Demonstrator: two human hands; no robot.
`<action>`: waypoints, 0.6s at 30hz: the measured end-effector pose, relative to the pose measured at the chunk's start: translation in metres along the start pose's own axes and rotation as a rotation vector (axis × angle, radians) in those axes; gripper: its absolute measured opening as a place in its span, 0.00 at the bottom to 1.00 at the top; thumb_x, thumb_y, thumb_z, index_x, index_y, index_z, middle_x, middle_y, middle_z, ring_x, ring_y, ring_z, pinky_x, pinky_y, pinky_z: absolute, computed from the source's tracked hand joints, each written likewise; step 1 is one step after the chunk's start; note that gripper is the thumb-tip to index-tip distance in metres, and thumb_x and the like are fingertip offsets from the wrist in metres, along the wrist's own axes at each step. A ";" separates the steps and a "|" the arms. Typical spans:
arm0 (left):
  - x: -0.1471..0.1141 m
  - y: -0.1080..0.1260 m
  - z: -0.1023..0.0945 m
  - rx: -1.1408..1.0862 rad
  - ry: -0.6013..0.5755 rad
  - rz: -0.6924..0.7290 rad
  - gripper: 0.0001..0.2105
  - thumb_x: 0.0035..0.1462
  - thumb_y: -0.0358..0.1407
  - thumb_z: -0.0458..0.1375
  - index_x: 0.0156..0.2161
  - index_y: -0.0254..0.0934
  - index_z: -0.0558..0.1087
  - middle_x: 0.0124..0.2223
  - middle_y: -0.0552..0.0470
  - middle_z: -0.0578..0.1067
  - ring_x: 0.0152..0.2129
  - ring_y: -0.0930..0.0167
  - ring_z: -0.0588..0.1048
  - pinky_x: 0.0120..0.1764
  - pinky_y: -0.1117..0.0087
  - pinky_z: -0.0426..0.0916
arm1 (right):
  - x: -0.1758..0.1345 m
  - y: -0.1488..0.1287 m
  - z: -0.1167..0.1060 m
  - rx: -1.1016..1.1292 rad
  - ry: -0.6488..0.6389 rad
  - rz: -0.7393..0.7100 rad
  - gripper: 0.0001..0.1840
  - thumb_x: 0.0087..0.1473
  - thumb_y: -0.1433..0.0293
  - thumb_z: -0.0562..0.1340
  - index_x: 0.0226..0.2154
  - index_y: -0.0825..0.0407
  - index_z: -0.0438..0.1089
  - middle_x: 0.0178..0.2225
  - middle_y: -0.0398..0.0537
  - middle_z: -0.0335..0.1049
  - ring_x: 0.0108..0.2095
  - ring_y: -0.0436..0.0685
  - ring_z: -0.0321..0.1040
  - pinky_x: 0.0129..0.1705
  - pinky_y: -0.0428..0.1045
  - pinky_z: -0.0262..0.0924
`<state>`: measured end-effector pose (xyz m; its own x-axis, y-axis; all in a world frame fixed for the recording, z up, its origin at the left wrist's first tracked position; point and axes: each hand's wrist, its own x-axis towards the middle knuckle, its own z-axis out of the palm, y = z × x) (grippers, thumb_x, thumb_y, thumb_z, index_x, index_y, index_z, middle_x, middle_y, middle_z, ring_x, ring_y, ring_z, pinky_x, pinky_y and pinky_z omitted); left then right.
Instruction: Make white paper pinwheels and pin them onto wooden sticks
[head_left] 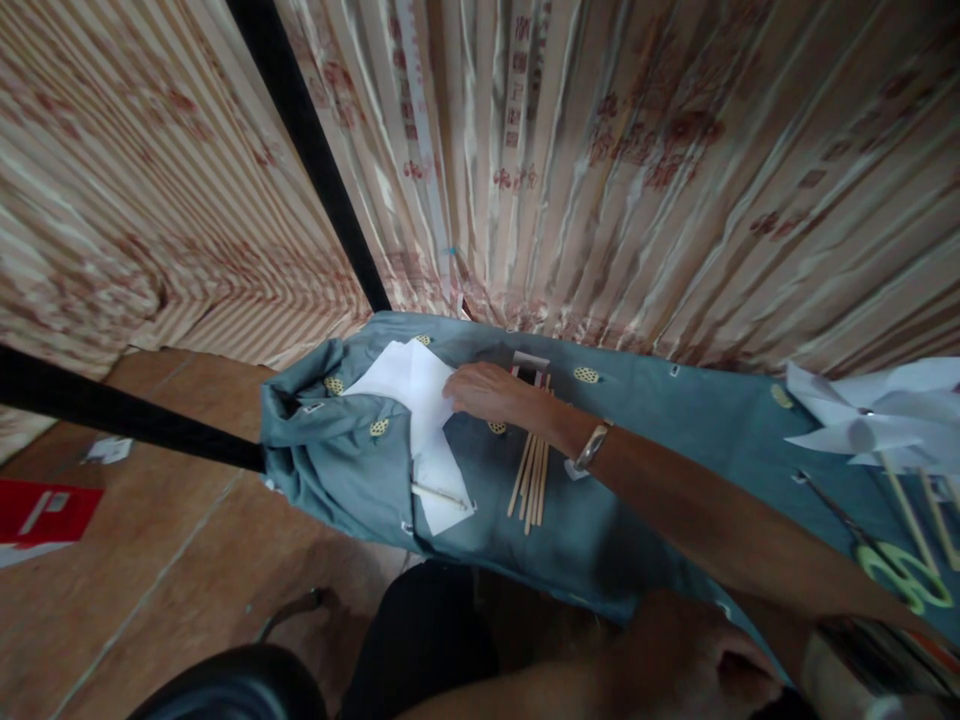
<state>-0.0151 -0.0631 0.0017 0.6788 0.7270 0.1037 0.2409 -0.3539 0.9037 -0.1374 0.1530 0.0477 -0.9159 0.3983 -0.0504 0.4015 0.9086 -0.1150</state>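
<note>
My right hand (484, 392), with a metal bracelet (592, 448) on its wrist, reaches across the cloth-covered table. Its fingers are pinched at the right edge of a white cut paper (427, 395) with pointed corners. A thin pale stick (439, 495) lies across the paper's near part. Under and beside my right forearm is a bundle of wooden sticks (532, 470), with a small box (529, 368) partly hidden behind my wrist. My left hand (697, 650) is low, near my right forearm; blurred and dark, it looks curled, and what it may hold is hidden.
White paper pinwheels (870, 410) on sticks lie at the right, near scissors (896, 570) with green handles. The grey-green cloth (645, 400) is bunched at the left end. Black poles (315, 150) and patterned curtains (525, 230) enclose the table. A red packet (45, 510) lies at far left.
</note>
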 end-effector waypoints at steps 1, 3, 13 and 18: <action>0.000 0.000 0.000 0.006 0.006 0.002 0.08 0.60 0.31 0.56 0.40 0.32 0.78 0.38 0.48 0.82 0.33 0.71 0.80 0.32 0.77 0.67 | 0.000 0.000 0.000 -0.002 -0.005 -0.007 0.10 0.60 0.70 0.61 0.43 0.56 0.74 0.46 0.54 0.76 0.46 0.57 0.68 0.46 0.48 0.56; 0.001 0.002 -0.001 0.016 0.019 0.002 0.08 0.60 0.30 0.56 0.39 0.31 0.78 0.37 0.47 0.82 0.32 0.71 0.79 0.32 0.78 0.67 | 0.001 0.001 0.000 -0.010 -0.011 -0.036 0.12 0.59 0.69 0.62 0.44 0.57 0.74 0.46 0.55 0.75 0.47 0.58 0.68 0.46 0.49 0.56; -0.002 0.005 -0.007 -0.044 0.016 -0.022 0.09 0.60 0.30 0.56 0.41 0.34 0.78 0.37 0.48 0.81 0.33 0.71 0.79 0.33 0.77 0.68 | 0.005 0.005 0.004 -0.031 0.007 -0.088 0.11 0.59 0.69 0.62 0.43 0.58 0.74 0.45 0.55 0.75 0.45 0.59 0.67 0.44 0.51 0.56; -0.003 0.004 -0.007 -0.038 0.002 -0.040 0.07 0.58 0.28 0.57 0.39 0.36 0.78 0.34 0.52 0.81 0.33 0.72 0.79 0.33 0.78 0.68 | 0.005 0.007 0.006 -0.044 0.040 -0.110 0.10 0.60 0.69 0.62 0.42 0.57 0.73 0.43 0.53 0.75 0.44 0.57 0.66 0.43 0.49 0.55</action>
<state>-0.0206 -0.0626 0.0082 0.6679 0.7412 0.0674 0.2414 -0.3014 0.9224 -0.1386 0.1608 0.0408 -0.9541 0.2994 0.0004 0.2986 0.9515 -0.0743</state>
